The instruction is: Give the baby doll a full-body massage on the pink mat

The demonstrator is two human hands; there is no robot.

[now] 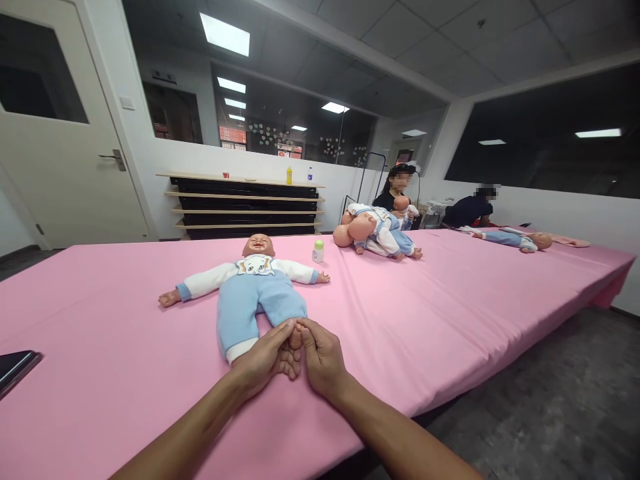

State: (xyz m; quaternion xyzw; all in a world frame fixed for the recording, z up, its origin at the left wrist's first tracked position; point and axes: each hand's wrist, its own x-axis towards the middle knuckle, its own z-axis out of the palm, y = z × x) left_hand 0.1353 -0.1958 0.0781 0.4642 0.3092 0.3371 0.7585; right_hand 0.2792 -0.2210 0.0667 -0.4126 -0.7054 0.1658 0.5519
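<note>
A baby doll in pale blue trousers and a white top with an animal-face bib lies on its back on the pink-covered table. Its arms are spread, and its head points away from me. Both my hands are at the foot on the right of the picture. My left hand curls around the doll's foot from the left, fingers beneath. From the other side my right hand closes on the same foot, its thumb on top. The doll's other foot is hidden behind my left hand and wrist.
A small green-capped bottle stands beside the doll's arm. Several dolls lie heaped farther back, and another doll lies at right. A phone rests at the left edge. Two people sit beyond the table, one holding a doll.
</note>
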